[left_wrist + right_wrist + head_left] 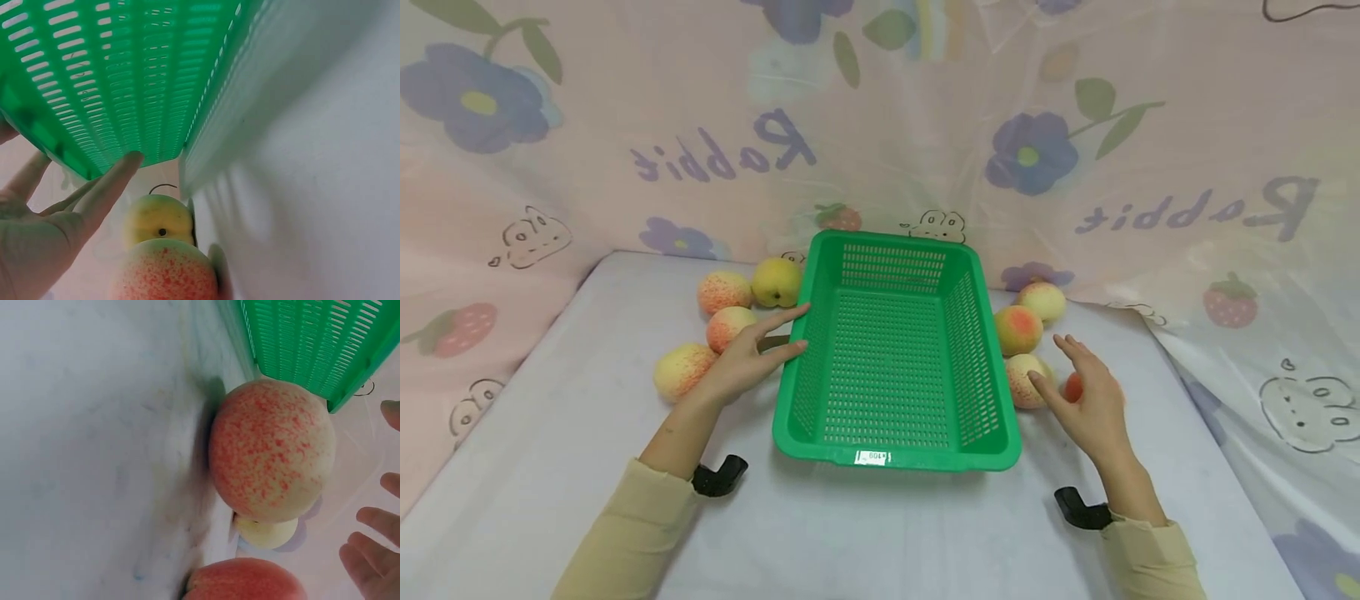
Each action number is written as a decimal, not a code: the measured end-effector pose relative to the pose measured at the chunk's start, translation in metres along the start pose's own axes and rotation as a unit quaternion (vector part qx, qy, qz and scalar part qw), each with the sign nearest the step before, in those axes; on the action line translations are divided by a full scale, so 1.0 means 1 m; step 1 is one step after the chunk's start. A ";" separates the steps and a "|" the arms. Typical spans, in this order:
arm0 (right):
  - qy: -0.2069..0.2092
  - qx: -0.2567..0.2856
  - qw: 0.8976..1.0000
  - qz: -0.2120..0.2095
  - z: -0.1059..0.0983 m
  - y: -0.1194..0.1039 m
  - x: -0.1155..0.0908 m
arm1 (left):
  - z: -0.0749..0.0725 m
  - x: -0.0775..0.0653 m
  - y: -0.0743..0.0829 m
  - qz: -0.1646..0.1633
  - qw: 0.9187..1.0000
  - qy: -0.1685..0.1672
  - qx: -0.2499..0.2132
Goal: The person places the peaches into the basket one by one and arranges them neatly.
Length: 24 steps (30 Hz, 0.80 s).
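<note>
A green plastic basket with slotted walls stands in the middle of the table, nothing inside it. My left hand is at its left side, fingers mostly straight, with fingertips at the rim; in the left wrist view a finger lies against the slotted wall. To the right, apart from the basket, my right hand hovers with fingers spread and holds nothing. Near it sit a speckled peach and a redder peach, which the hand partly hides in the head view.
Left of the basket lie a yellow fruit and speckled peaches, one beside my left wrist. Two more fruits, a peach and a paler one, lie behind on the right. A patterned curtain hangs behind the white table.
</note>
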State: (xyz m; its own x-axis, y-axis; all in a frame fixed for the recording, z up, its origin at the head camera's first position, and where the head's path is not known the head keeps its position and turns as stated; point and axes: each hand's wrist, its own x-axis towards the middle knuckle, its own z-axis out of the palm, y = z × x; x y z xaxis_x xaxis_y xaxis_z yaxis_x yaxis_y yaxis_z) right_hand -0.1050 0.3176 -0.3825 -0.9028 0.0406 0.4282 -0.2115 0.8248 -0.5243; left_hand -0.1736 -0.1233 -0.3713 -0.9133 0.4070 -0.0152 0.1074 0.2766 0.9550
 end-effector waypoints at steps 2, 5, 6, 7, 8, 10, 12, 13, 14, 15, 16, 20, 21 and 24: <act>-0.010 0.011 1.000 0.008 0.001 0.001 -0.001 | 0.000 -0.001 -0.001 -0.005 1.000 -0.006 -0.012; -0.027 0.022 0.999 0.026 0.003 0.002 -0.003 | 0.001 -0.002 -0.003 -0.010 0.999 -0.013 -0.032; -0.033 0.023 0.999 0.034 0.003 0.002 -0.004 | 0.002 -0.002 -0.003 -0.011 0.999 -0.014 -0.038; -0.038 0.022 0.998 0.043 0.004 0.002 -0.005 | 0.002 -0.002 -0.004 -0.013 0.999 -0.014 -0.043; -0.041 0.022 0.998 0.051 0.004 0.002 -0.005 | 0.003 -0.002 -0.005 -0.014 0.999 -0.015 -0.049; -0.050 0.021 0.996 0.073 0.005 0.001 -0.006 | 0.004 -0.001 -0.007 -0.014 0.998 -0.014 -0.058; -0.059 0.029 0.993 0.098 0.006 0.000 -0.006 | 0.004 -0.001 -0.009 -0.011 0.997 -0.014 -0.068; -0.064 0.038 0.991 0.110 0.007 0.000 -0.006 | 0.005 0.000 -0.009 -0.010 0.997 -0.013 -0.075; -0.068 0.047 0.989 0.121 0.007 -0.001 -0.006 | 0.005 0.000 -0.010 -0.008 0.996 -0.013 -0.083; -0.071 0.056 0.987 0.132 0.008 -0.001 -0.005 | 0.006 0.000 -0.010 -0.007 0.996 -0.013 -0.087; -0.073 0.066 0.985 0.140 0.008 0.000 -0.005 | 0.006 0.000 -0.010 -0.006 0.996 -0.012 -0.090; -0.083 0.096 0.977 0.171 0.010 0.000 -0.002 | 0.008 0.000 -0.010 -0.010 0.995 -0.009 -0.102; -0.087 0.103 0.974 0.180 0.010 0.000 -0.002 | 0.008 0.000 -0.010 -0.014 0.994 -0.008 -0.104; -0.105 0.116 0.965 0.211 0.010 0.001 0.000 | 0.009 0.000 -0.011 -0.023 0.993 -0.006 -0.113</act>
State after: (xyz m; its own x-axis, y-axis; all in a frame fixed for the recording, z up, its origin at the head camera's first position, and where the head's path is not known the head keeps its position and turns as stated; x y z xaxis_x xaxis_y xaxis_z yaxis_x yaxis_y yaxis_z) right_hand -0.1087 0.3122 -0.3905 -0.9777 0.2099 -0.0052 0.1350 0.6097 -0.7811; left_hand -0.1714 -0.1185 -0.3841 -0.9099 0.4101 -0.0622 -0.0265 0.0922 0.9954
